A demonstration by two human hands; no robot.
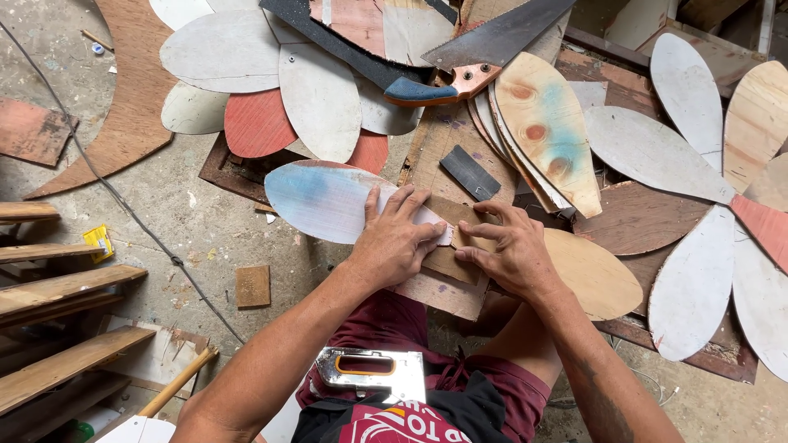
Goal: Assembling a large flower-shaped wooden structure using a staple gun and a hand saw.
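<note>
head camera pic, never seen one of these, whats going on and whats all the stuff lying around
The single picture comes from a camera worn on a person's head, looking down at their own bare hands. The left hand presses flat on a pale blue petal-shaped board. The right hand rests beside it on a small brown wooden piece, next to a tan petal board. Neither hand grips anything. More petal-shaped cutouts lie around, with a handsaw above. A metal staple gun rests on the person's lap.
</note>
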